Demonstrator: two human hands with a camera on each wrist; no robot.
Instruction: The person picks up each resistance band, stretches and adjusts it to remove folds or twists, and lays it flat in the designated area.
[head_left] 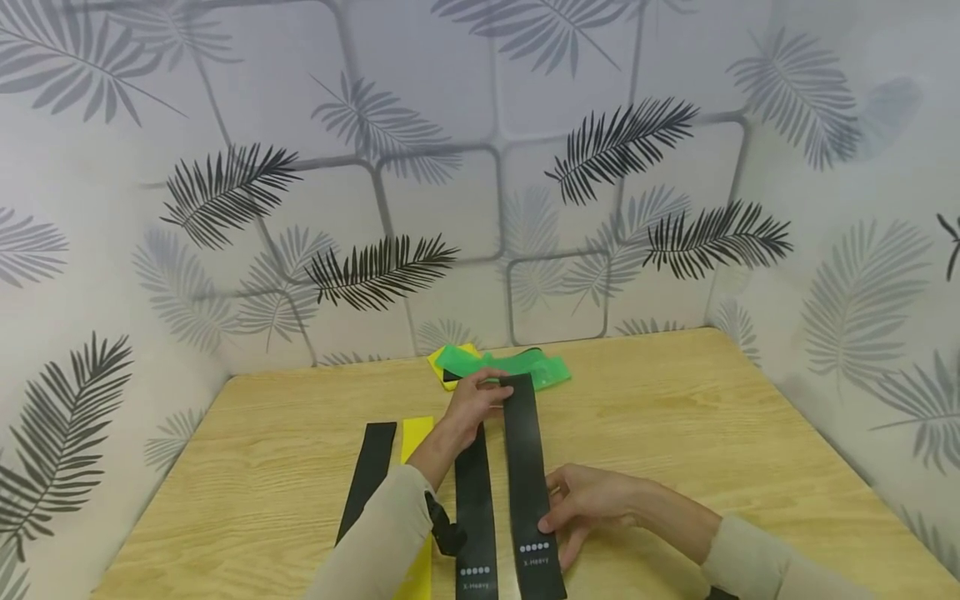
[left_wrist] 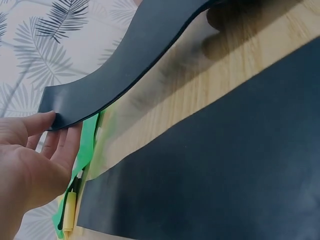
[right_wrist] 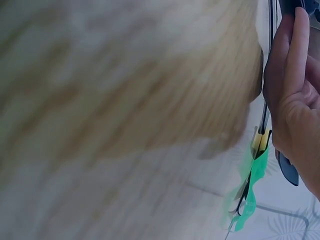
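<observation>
A black resistance band (head_left: 527,467), printed "X-Heavy" at its near end, is held lengthwise above the table. My left hand (head_left: 472,402) pinches its far end between thumb and fingers, as the left wrist view also shows, where the band (left_wrist: 135,55) bends in a curve. Around the right edge near the printed end, my right hand (head_left: 588,500) grips it with the thumb on top. Just left of it lies a second black "X-Heavy" band (head_left: 474,508), partly covered by my left hand. Most of the held band is out of sight in the right wrist view.
Further left lie a yellow band (head_left: 416,430) and another black band (head_left: 375,467), both partly behind my left sleeve. A heap with a green band (head_left: 553,368) and a yellow band (head_left: 437,358) sits at the table's back edge, against the leaf-patterned wall (head_left: 465,200).
</observation>
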